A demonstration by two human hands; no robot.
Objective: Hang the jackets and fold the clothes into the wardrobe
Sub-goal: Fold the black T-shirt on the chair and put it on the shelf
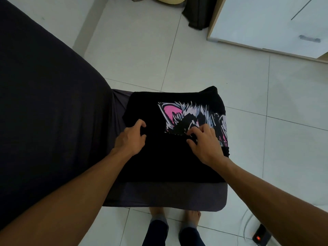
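— Where is the shirt?

— The black cotton T-shirt with a pink, white and grey animal print [177, 139] lies partly folded on the corner of a bed covered in a dark grey fitted sheet [159, 194]. The print faces up on its far right part; the near part is plain black.

— And the hands?

— The left hand [132, 137] rests on the left part of the shirt with its fingers curled down into the cloth. It seems to pinch a fold, though black on black makes that hard to be sure of. The right hand [204, 144] lies on the lower edge of the print, its fingers bent and pinching the fabric there.

— Any cupboard or box holding clothes?

— A white cabinet with a pale wooden edge and a dark bar handle [269, 23] stands at the top right, closed, so its contents cannot be seen. A dark cloth [198, 13] hangs just beside its left side, reaching the floor.

— The room?

— A floor of large pale glossy tiles [142, 54]. The person's two feet [174, 222] stand at the bed's near edge. At the bottom right a black power block with a red light [261, 236] lies on the tiles with a pale cable [245, 226] running from it. A beige rounded object [170, 0] shows at the top edge.
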